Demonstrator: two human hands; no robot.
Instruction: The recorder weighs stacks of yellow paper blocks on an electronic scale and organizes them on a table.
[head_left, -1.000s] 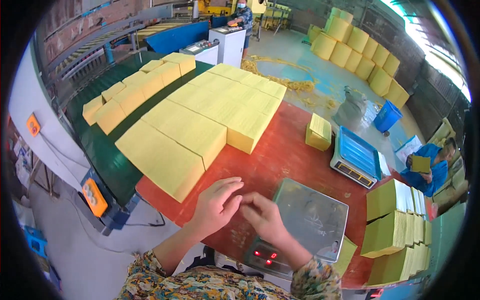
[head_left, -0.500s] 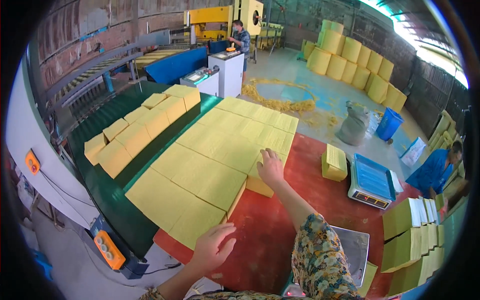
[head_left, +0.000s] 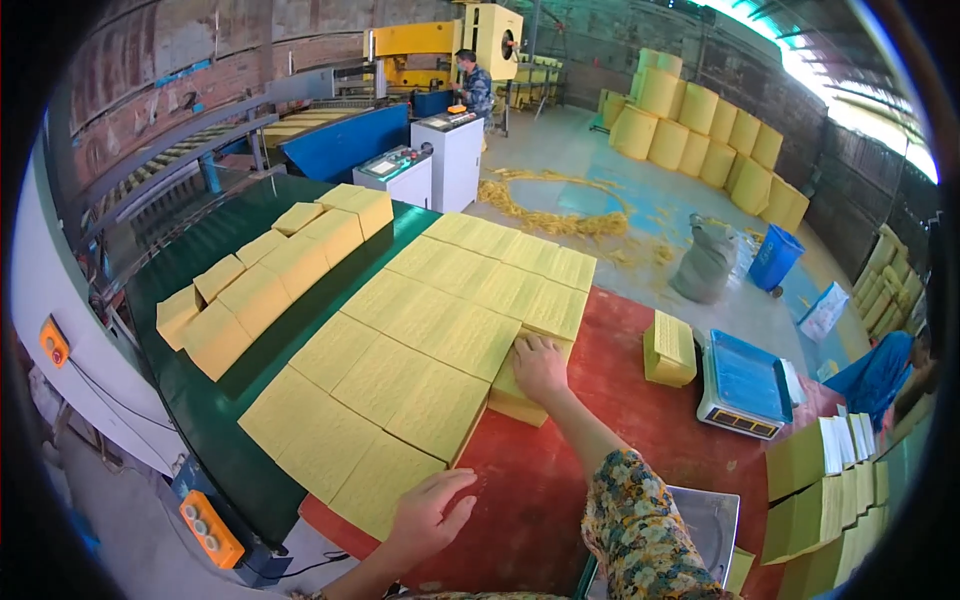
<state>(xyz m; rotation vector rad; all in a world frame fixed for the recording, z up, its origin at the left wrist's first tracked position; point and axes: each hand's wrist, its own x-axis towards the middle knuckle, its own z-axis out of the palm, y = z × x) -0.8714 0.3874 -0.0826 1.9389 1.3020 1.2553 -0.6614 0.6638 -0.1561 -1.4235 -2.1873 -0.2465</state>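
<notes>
Wide rows of yellow paper stacks (head_left: 400, 385) stand side by side, partly on the red table and partly along the green belt. On the top of one stack (head_left: 518, 402) at the block's right edge, sticking out toward me, rests my right hand (head_left: 541, 370), its fingers flat and slightly spread. My left hand (head_left: 430, 515) is at the block's near corner, open, thumb apart from the fingers, with nothing in it. Whether its fingertips touch the paper, I cannot tell.
A lone yellow stack (head_left: 669, 348) and a blue-topped scale (head_left: 748, 380) are on the red table (head_left: 600, 450). More stacks (head_left: 815, 510) are piled at right. Smaller yellow blocks (head_left: 270, 285) lie on the green belt (head_left: 230, 400). A person in blue (head_left: 875, 375) bends at right; another (head_left: 477, 85) stands behind.
My right hand has come down and slightly nearer, its fingers now lying on the protruding stack. My left hand has hardly moved. The whole view has shifted a little. The person in blue bends lower.
</notes>
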